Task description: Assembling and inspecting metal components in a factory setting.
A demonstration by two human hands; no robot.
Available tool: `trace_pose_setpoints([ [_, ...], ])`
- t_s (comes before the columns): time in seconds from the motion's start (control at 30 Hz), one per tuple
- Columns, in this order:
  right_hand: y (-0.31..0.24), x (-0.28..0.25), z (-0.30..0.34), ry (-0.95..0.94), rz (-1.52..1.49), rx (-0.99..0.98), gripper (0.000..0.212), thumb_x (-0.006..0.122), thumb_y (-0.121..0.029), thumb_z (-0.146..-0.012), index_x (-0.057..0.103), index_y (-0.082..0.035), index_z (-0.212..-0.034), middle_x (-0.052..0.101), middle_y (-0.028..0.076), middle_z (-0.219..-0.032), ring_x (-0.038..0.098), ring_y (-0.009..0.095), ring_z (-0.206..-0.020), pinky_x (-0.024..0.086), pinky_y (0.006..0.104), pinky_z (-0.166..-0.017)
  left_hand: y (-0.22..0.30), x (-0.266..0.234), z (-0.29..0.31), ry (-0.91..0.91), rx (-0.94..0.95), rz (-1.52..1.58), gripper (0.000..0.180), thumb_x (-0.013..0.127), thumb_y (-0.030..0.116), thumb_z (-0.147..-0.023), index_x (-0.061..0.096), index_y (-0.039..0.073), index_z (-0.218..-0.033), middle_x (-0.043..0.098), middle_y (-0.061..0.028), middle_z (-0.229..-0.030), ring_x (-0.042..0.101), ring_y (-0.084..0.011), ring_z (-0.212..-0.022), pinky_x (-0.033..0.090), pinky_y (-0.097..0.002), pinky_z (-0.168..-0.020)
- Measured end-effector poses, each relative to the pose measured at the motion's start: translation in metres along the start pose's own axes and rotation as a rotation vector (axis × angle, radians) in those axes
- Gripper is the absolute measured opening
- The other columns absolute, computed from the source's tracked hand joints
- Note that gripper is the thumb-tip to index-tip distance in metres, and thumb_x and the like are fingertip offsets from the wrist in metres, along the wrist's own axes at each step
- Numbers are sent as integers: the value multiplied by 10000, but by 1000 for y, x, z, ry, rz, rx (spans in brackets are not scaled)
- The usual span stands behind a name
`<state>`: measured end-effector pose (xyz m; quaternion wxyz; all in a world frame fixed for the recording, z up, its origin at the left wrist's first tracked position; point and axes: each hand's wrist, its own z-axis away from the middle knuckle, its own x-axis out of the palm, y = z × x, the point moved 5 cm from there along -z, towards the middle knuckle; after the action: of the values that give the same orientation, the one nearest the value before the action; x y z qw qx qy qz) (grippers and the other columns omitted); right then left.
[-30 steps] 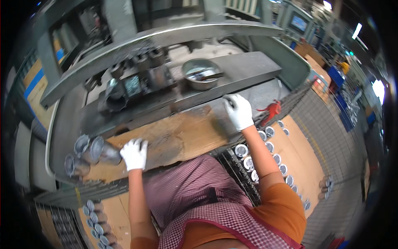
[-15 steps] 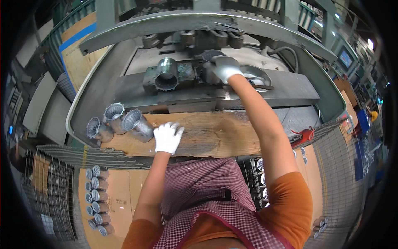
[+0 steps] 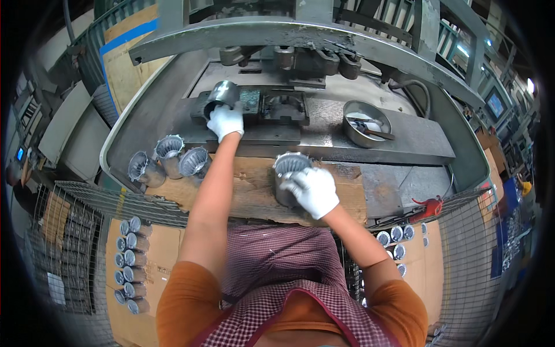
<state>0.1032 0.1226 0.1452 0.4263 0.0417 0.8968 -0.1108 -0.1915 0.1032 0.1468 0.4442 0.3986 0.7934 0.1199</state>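
Observation:
My left hand (image 3: 225,121), in a white glove, reaches forward to a shiny metal cylinder (image 3: 224,92) lying tilted on the left block of the machine. Its fingers close on the cylinder's near, lower rim and partly hide it. Over the wooden board (image 3: 248,188), my right hand (image 3: 312,191), gloved too, grips the side of a grey ribbed metal cup (image 3: 287,168) with a jagged rim, its mouth facing up. To the left, three similar ribbed cups (image 3: 170,151) stand close together at the board's end. Beside the cylinder, the right die seat (image 3: 284,109) of the machine holds no cup.
A round metal bowl (image 3: 367,130) with a brush-like tool stands on the machine bed. A thick steel crossbeam (image 3: 260,37) spans above. Finished-looking cups (image 3: 136,257) lie in rows on cardboard at lower left, more at right. A red-handled tool (image 3: 428,209) sits by the wire rack.
My right hand has come back from the right die seat to the board with a ribbed cup. My left hand has left the board and moved forward to the cylinder.

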Motion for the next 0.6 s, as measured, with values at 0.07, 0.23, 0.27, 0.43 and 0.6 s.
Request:
trace_pose_setpoints([
  [0.07,3,-2,8,-158,-117,102,339,669,-445,-819,700,-123,-919,675,94,-844,661,285,-770,517,404,-701,-6,-7,-2,124,12,109,400,641,415,-773,724,24,-776,695,-177,-874,655,-366,-815,508,-455,-784],
  [0.23,35,-27,-24,51,-169,194,494,719,-469,-773,671,-75,-1068,682,139,-980,676,308,-855,542,390,-778,33,-54,11,-61,386,81,362,689,421,-793,733,72,-879,680,-159,-877,619,-359,-881,478,-457,-802],
  [0.27,47,-22,-36,21,-139,281,497,684,-495,-797,672,-78,-1068,679,143,-1001,670,318,-879,533,399,-804,58,-67,18,-76,549,34,364,705,460,-762,737,105,-834,662,-123,-816,604,-322,-848,462,-440,-754],
  [0.43,86,14,-101,-320,-21,525,590,630,-616,-767,697,-79,-1002,689,180,-1018,664,329,-963,514,410,-845,116,-36,43,-247,880,-129,342,649,471,-762,740,175,-905,668,-59,-894,591,-298,-916,403,-486,-772],
  [0.6,105,46,-121,-326,54,492,572,639,-627,-753,717,-92,-939,701,159,-937,673,327,-902,522,416,-799,117,-21,33,-186,906,177,376,650,449,-749,722,185,-1008,674,-53,-1021,554,-305,-1071,415,-505,-907],
])
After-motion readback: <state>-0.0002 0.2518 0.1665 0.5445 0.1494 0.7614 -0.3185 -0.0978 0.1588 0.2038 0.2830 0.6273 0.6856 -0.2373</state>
